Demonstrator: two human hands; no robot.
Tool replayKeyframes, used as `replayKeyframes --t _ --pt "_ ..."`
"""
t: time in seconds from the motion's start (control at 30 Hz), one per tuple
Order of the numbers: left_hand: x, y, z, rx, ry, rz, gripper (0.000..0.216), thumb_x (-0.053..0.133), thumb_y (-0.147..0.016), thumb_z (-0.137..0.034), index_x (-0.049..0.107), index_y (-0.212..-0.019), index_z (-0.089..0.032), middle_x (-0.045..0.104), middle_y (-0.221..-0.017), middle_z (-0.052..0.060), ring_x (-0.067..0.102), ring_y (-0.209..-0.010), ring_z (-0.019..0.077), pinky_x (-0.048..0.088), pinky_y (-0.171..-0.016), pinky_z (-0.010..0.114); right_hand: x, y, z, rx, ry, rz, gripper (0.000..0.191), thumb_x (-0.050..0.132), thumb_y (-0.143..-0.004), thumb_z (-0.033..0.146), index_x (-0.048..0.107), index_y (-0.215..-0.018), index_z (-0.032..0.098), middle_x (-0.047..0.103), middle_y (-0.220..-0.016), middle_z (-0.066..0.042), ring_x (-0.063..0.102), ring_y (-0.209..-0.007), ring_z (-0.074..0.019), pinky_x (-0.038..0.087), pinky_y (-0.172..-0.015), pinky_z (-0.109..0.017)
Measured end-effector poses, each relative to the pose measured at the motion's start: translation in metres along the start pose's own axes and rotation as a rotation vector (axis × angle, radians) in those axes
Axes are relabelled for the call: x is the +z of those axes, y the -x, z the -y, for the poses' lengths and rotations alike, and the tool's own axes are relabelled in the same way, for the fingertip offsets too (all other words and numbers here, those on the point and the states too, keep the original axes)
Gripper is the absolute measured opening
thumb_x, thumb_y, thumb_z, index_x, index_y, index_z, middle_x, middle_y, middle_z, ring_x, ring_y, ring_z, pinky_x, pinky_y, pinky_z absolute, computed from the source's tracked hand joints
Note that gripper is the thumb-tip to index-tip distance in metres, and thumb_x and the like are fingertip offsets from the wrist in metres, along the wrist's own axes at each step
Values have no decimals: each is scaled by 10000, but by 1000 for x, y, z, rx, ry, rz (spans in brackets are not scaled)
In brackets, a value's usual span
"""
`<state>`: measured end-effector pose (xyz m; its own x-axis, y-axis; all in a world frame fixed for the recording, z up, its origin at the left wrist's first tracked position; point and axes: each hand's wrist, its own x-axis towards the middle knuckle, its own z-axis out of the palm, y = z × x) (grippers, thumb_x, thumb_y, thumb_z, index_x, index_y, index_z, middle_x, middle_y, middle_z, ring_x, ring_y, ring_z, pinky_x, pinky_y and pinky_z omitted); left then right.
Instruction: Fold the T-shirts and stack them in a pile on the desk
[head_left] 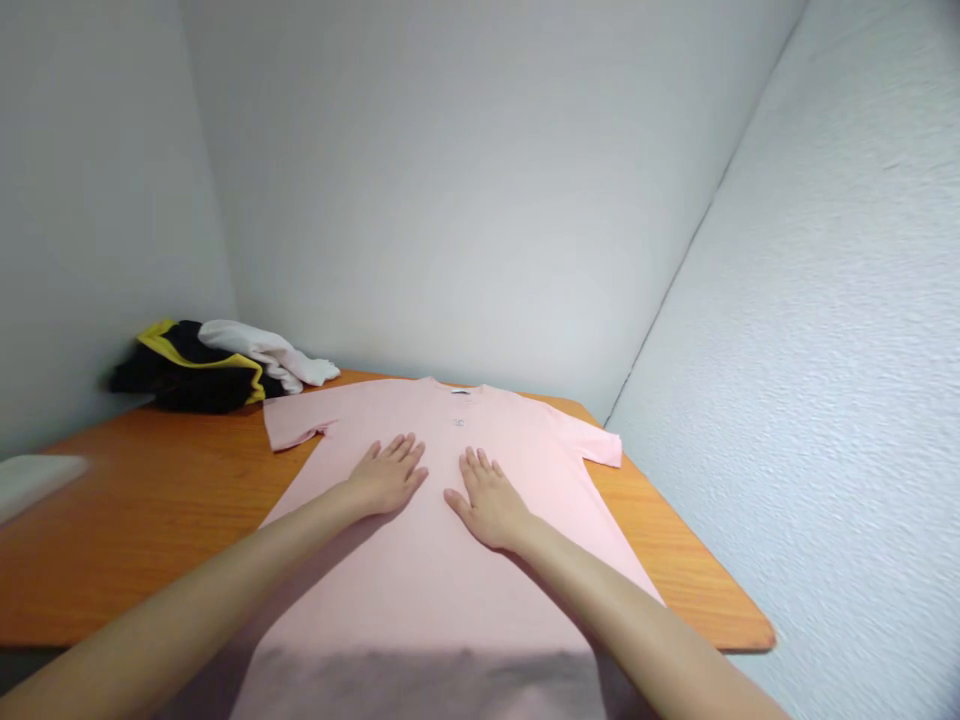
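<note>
shirt: bottom cut off | chest mark: illegible | white object: cropped

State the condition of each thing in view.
Orange-brown wooden table: partly covered
Pink short-sleeved cloth shirt: spread out, overhanging the table's near edge
Bare left hand: open, resting on shirt
Bare right hand: open, resting on shirt
Black-and-yellow cloth: crumpled
White cloth: crumpled
White flat object: blurred, unclear

Head-worn view, forward and down
</note>
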<state>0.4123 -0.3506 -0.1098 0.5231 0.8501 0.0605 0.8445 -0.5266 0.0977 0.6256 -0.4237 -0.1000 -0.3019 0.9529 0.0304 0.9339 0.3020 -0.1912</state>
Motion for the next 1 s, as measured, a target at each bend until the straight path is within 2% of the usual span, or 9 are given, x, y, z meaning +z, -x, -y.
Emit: replayKeyframes --t 0.1,0.17,0.23,0.3,0.7,0.83,0.93,1.0 --pt "-3 18 40 -146 -21 -11 710 233 -944 -573 300 -1502 -139 200 -1564 174 185 -1453 347 185 -1118 615 -6 32 -47 134 51 5 838 162 -949 652 169 -1527 46 82 -1589 -138 40 -1469 -292 80 -1192 -460" --pt "-2 26 59 -208 -40 -34 714 230 -945 -570 298 -1502 -129 203 -1567 175 172 -1458 333 165 -1143 575 -10 57 -84 241 101 -24 840 177 -945 658 184 -1526 52 113 -1586 -132 49 -1471 -274 81 -1195 -446" --pt "2 29 69 -230 -54 -58 686 240 -948 -547 301 -1504 -148 211 -1574 149 161 -1466 294 145 -1169 511 -11 77 -114 325 144 -62 818 186 -948 647 194 -1528 69 142 -1584 -119 58 -1472 -248 87 -1198 -441" --pt "5 28 69 -236 -62 -74 676 250 -946 -541 295 -1507 -167 214 -1578 133 158 -1468 276 124 -1178 486 -12 90 -131 361 164 -83 796 191 -953 630 195 -1529 81 157 -1583 -108 70 -1473 -228 98 -1199 -437" --pt "6 26 64 -224 -61 -83 667 254 -945 -533 315 -1497 -163 243 -1571 145 180 -1464 273 135 -1172 478 -13 92 -129 375 177 -92 778 205 -967 599 212 -1519 50 165 -1580 -131 106 -1470 -236 94 -1196 -444" --pt "2 27 61 -225 -41 -88 645 289 -947 -505 354 -1477 -143 294 -1551 164 229 -1449 291 170 -1162 498 -15 95 -127 370 164 -119 740 238 -973 564 264 -1505 50 199 -1572 -140 125 -1467 -247 113 -1193 -443" --pt "-9 32 44 -194 -37 -119 587 307 -955 -430 407 -1441 -117 326 -1536 174 228 -1447 314 114 -1162 560 -17 100 -122 373 163 -167 683 270 -978 514 338 -1474 50 238 -1561 -150 147 -1463 -250 120 -1194 -423" --pt "-25 45 17 -114 36 -184 547 332 -950 -397 445 -1412 -127 353 -1530 146 231 -1447 305 74 -1175 561 -18 103 -120 376 159 -190 660 286 -977 491 370 -1457 46 279 -1545 -157 180 -1456 -252 129 -1194 -416"
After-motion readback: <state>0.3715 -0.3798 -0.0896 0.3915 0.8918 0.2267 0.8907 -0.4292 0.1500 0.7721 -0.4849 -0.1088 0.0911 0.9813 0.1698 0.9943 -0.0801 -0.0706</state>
